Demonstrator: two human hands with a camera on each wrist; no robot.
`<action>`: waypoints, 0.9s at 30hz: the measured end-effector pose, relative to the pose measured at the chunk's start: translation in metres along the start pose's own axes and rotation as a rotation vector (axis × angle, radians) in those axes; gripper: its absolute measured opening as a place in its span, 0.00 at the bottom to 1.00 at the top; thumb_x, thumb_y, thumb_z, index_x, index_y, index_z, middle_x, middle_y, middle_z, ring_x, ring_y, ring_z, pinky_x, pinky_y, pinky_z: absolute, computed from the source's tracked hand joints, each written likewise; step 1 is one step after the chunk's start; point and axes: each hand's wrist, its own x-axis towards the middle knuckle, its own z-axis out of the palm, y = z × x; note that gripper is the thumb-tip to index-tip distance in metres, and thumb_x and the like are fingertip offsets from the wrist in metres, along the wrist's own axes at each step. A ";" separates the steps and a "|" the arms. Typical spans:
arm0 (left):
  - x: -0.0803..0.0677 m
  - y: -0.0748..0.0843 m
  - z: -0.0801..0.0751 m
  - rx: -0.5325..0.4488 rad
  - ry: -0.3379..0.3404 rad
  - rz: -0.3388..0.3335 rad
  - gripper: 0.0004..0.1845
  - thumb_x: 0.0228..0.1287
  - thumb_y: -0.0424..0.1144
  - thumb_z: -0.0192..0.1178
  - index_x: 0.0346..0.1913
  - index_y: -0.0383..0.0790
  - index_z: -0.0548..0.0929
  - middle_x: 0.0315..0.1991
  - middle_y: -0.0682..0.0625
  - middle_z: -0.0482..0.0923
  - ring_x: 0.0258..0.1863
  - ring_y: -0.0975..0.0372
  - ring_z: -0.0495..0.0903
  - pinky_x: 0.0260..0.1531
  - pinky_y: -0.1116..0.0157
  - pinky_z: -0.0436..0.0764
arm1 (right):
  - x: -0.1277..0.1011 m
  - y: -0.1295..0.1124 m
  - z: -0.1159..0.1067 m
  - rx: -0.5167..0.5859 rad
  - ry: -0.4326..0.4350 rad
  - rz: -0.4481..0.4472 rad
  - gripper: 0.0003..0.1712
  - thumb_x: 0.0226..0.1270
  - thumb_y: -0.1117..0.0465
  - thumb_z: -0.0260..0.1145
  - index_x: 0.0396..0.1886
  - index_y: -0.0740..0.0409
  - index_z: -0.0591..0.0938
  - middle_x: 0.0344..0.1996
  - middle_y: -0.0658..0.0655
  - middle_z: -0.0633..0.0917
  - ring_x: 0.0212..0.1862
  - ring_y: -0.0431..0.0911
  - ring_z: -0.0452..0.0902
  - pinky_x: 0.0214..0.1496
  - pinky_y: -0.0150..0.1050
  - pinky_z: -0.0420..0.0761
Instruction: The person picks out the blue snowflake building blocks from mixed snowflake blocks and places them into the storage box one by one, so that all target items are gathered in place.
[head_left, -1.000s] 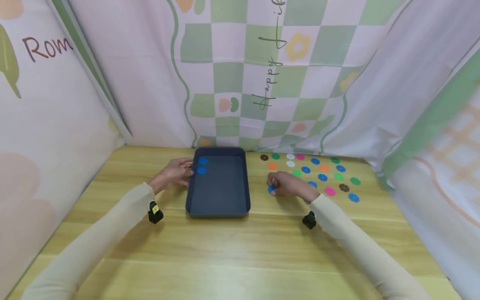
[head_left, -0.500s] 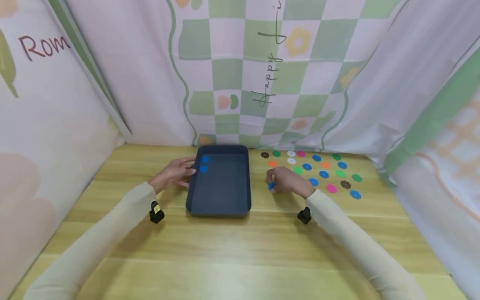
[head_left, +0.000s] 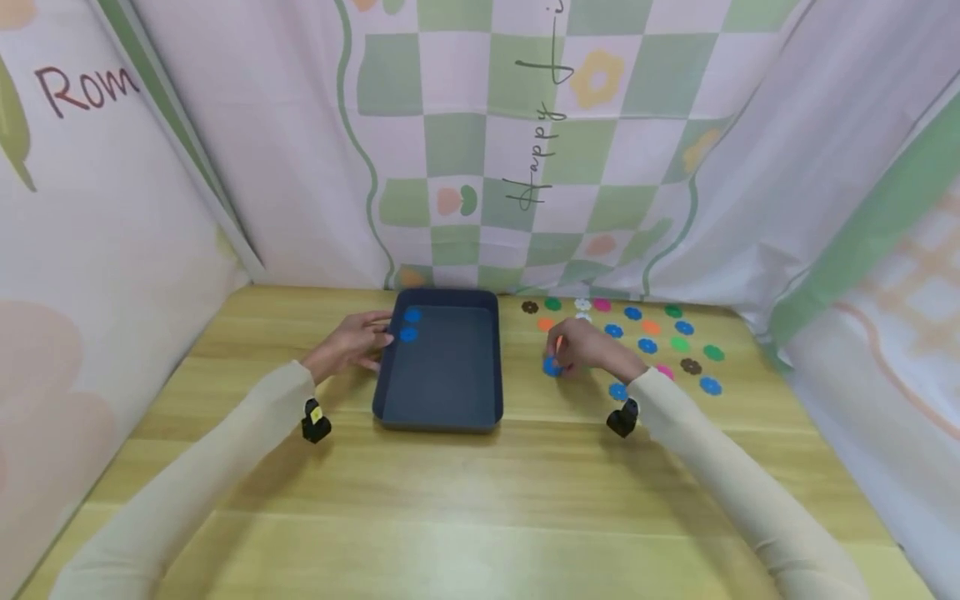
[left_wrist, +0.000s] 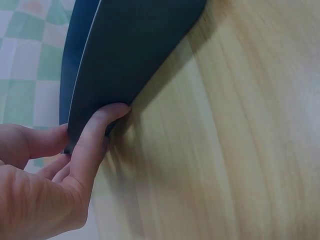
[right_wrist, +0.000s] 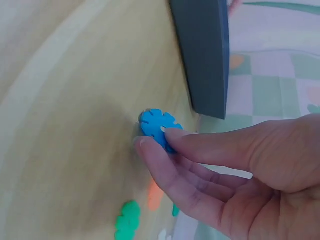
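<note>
Right hand (right_wrist: 235, 170): I pinch a blue flower disc (right_wrist: 159, 128) between thumb and fingertips, just off the worktop (head_left: 480, 500), right of the dark tray (head_left: 438, 367).
Left hand (left_wrist: 45, 180): my fingers clasp the tray's left rim.
Slip risk: the disc is thin, my hold shallow; it may drop.
Tray risk: tugging the rim could shift the two blue discs (head_left: 410, 325) inside.

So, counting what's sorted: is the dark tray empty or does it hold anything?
Not empty. The tray holds two blue flower discs at its far left corner; the rest is bare.
</note>
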 end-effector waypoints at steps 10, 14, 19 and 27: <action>-0.001 0.003 0.002 0.008 -0.008 -0.004 0.35 0.82 0.29 0.50 0.85 0.39 0.51 0.84 0.33 0.47 0.79 0.39 0.60 0.56 0.45 0.86 | 0.006 -0.007 -0.021 0.147 0.142 -0.133 0.08 0.70 0.81 0.58 0.42 0.79 0.83 0.37 0.73 0.87 0.39 0.64 0.88 0.45 0.55 0.92; -0.001 0.002 0.001 0.011 -0.014 0.005 0.37 0.81 0.29 0.51 0.85 0.41 0.50 0.84 0.33 0.46 0.79 0.40 0.60 0.54 0.47 0.88 | 0.013 -0.011 -0.024 0.234 0.196 -0.142 0.09 0.73 0.78 0.61 0.48 0.80 0.82 0.42 0.76 0.87 0.41 0.63 0.90 0.49 0.53 0.91; 0.000 0.001 0.000 0.013 -0.019 0.012 0.37 0.82 0.29 0.51 0.86 0.44 0.49 0.84 0.34 0.46 0.79 0.40 0.60 0.46 0.55 0.91 | 0.027 -0.020 -0.021 0.332 0.214 -0.109 0.13 0.75 0.73 0.64 0.54 0.78 0.82 0.46 0.75 0.87 0.42 0.58 0.91 0.53 0.55 0.89; -0.001 0.000 -0.001 0.018 0.000 -0.006 0.36 0.82 0.30 0.52 0.86 0.46 0.51 0.84 0.36 0.48 0.79 0.42 0.62 0.39 0.60 0.92 | 0.049 -0.056 -0.002 0.396 0.086 -0.224 0.14 0.77 0.72 0.63 0.56 0.77 0.82 0.47 0.74 0.88 0.46 0.63 0.90 0.58 0.63 0.85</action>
